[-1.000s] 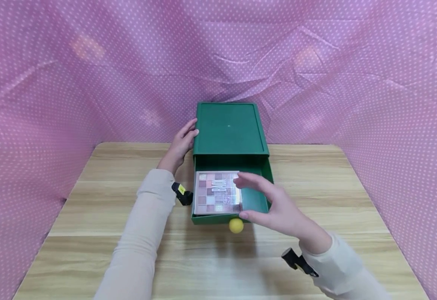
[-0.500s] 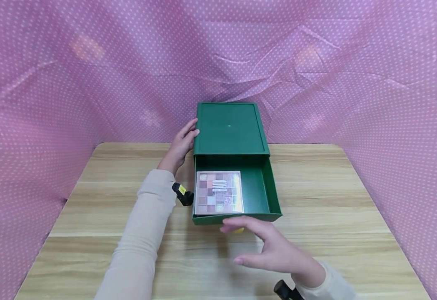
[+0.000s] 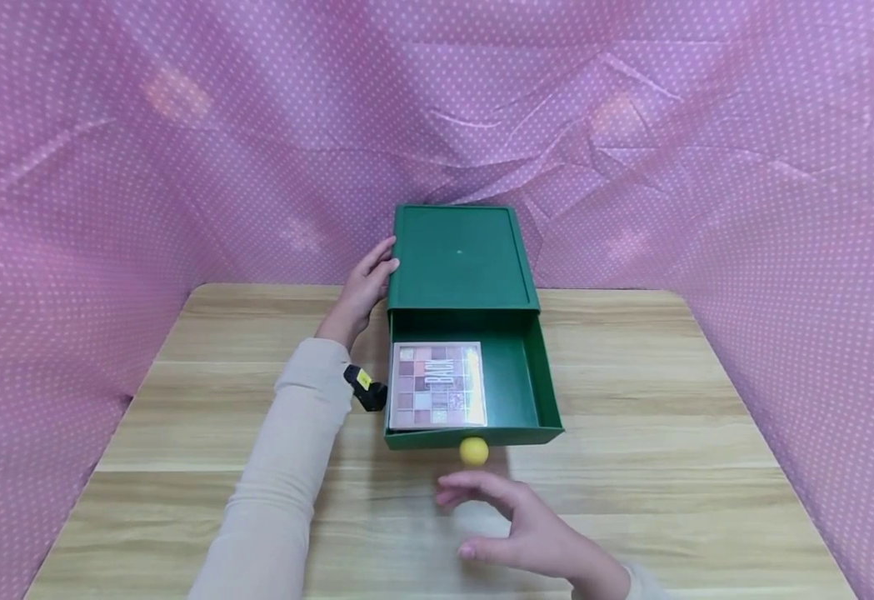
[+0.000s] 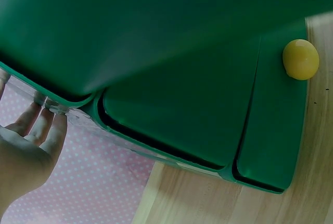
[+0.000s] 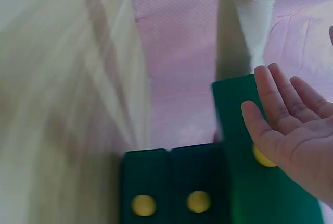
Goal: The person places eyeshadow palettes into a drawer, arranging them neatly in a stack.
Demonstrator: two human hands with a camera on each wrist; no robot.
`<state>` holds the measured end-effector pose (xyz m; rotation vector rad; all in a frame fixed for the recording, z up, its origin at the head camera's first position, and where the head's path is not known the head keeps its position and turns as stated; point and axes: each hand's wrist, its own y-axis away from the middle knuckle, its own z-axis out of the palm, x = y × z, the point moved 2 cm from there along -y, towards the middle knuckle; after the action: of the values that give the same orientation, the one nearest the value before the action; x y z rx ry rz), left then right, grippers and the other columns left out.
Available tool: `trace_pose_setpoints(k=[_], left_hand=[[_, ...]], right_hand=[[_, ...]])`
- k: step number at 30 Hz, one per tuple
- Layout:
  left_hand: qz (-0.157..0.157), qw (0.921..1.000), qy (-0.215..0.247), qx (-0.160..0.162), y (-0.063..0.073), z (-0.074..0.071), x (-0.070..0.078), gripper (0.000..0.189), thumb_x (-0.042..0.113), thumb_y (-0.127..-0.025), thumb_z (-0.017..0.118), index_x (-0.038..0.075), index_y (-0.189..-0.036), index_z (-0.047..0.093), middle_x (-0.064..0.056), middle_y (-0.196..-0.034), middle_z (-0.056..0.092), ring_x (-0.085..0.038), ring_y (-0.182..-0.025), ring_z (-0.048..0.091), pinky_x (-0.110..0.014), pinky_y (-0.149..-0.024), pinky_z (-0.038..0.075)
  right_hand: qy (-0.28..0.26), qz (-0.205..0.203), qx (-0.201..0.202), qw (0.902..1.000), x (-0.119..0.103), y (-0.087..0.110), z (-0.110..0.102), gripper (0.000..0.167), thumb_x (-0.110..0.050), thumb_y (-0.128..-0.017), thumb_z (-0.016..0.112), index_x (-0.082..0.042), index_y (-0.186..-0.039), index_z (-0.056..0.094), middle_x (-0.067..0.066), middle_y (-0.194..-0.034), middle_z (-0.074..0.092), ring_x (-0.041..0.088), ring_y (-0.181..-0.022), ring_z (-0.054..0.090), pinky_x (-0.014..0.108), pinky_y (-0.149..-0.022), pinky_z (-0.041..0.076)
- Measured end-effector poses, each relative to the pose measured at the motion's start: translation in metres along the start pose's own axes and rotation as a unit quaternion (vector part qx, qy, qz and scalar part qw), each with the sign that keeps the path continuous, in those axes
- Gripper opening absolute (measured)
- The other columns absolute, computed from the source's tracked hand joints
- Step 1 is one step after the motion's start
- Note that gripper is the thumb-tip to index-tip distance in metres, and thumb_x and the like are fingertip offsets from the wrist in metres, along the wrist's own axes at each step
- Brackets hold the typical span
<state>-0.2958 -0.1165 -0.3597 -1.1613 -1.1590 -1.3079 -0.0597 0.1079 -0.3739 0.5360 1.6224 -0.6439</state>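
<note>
A green drawer cabinet (image 3: 462,258) stands at the back of the table, its top drawer (image 3: 510,387) pulled out. Flat in the drawer's left part lies an eyeshadow palette (image 3: 437,392) with a clear lid lettered "BACK". My left hand (image 3: 362,292) rests its fingers against the cabinet's left side, also seen with the left hand (image 4: 31,146) in the left wrist view. In front of the drawer's yellow knob (image 3: 473,452), my right hand (image 3: 530,533) hovers with fingers spread loosely, apart from the knob and holding nothing.
Two more drawers with yellow knobs (image 5: 143,205) show below the pulled-out one in the right wrist view. The wooden table (image 3: 654,417) extends on both sides. Pink dotted cloth (image 3: 294,125) hangs behind and at the sides.
My right hand has drawn back from over the drawer beside the palette, toward the table's front, leaving the yellow knob in sight. The left hand, cabinet and palette stay put.
</note>
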Motion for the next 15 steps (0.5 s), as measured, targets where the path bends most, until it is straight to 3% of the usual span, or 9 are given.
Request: trace_pose_setpoints(k=[6, 15], left_hand=[[0.003, 1.0000, 0.000, -0.003, 0.000, 0.000, 0.000, 0.044, 0.023, -0.090, 0.046, 0.025, -0.132, 0.036, 0.001, -0.130, 0.037, -0.020, -0.100, 0.049, -0.031, -0.082, 0.042], [0.005, 1.0000, 0.002, 0.004, 0.000, 0.001, -0.001, 0.044, 0.022, -0.090, 0.047, 0.024, -0.132, 0.037, -0.001, -0.129, 0.037, -0.021, -0.097, 0.050, -0.036, -0.084, 0.040]], right_hand=[[-0.047, 0.051, 0.006, 0.9976, 0.021, 0.003, 0.003, 0.044, -0.008, -0.082, 0.059, -0.009, -0.123, 0.044, 0.007, -0.112, 0.054, 0.027, -0.103, 0.048, 0.030, -0.092, 0.033], [-0.025, 0.031, 0.078, 0.9961, 0.045, 0.006, -0.003, 0.046, -0.006, -0.080, 0.060, 0.001, -0.121, 0.041, 0.012, -0.106, 0.055, 0.031, -0.098, 0.051, 0.033, -0.090, 0.036]])
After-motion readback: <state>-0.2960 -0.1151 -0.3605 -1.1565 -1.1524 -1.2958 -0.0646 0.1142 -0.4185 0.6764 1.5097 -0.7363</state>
